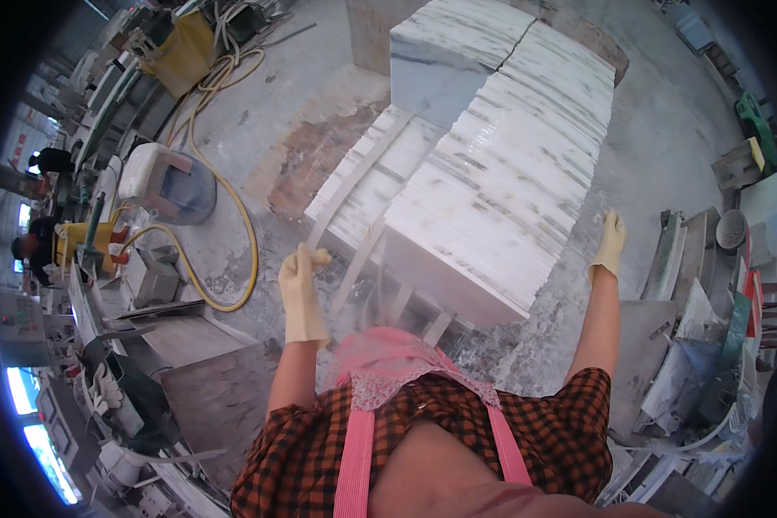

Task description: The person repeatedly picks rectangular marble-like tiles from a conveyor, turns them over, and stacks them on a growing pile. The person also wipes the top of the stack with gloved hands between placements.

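A long row of white marble slabs with grey streaks (492, 164) stands in front of me, packed edge to edge. Off its near left side, my left hand (300, 281) hangs in the air in a cream rubber glove, fingers loosely bent and one digit out to the right. My right hand (611, 240), gloved alike, is raised beyond the row's right side, its fingers loosely extended. Neither hand touches the slabs or visibly holds anything. A lower stack of white slabs (367, 177) sits on the left, with a pale bar (363, 177) across it.
A yellow hose (252, 250) curves over the wet grey floor at left, beside a cut-open plastic container (168, 186). Flat boards (220, 393) lie near my left side. Stone offcuts and a bucket (731, 230) line the right. Another person (39, 250) is at far left.
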{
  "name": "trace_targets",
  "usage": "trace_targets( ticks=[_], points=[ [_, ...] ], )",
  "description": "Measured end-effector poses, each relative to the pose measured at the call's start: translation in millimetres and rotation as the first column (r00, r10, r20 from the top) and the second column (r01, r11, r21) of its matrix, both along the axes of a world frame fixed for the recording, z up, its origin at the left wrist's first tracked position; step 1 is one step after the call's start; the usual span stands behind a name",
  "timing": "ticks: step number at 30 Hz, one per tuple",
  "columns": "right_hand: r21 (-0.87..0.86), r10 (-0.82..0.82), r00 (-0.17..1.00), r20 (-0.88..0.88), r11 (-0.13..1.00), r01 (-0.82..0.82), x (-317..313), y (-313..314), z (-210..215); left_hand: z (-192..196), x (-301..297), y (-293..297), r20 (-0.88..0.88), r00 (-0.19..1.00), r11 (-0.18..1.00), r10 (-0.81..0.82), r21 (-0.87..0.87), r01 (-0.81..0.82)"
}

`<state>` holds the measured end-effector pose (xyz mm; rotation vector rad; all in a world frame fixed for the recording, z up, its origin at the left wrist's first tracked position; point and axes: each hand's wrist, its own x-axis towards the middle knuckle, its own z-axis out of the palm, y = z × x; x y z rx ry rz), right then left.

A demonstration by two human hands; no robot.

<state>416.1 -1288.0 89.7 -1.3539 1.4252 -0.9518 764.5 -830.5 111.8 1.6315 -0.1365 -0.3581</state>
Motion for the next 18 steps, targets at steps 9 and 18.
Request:
trace_targets(
  ticks=[9,18],
  points=[
    [-0.400,0.064,0.621,-0.781,0.712,-0.577,101,75,36,-4,33,-148,0.632,0.583,0.805,-0.511,0.115,0.582],
    [-0.305,0.112,0.539,-0.835,0.722,-0.621,130,91,33,-6,32,-188,0.619,0.327,0.504,-0.714,0.131,0.854]
  ],
)
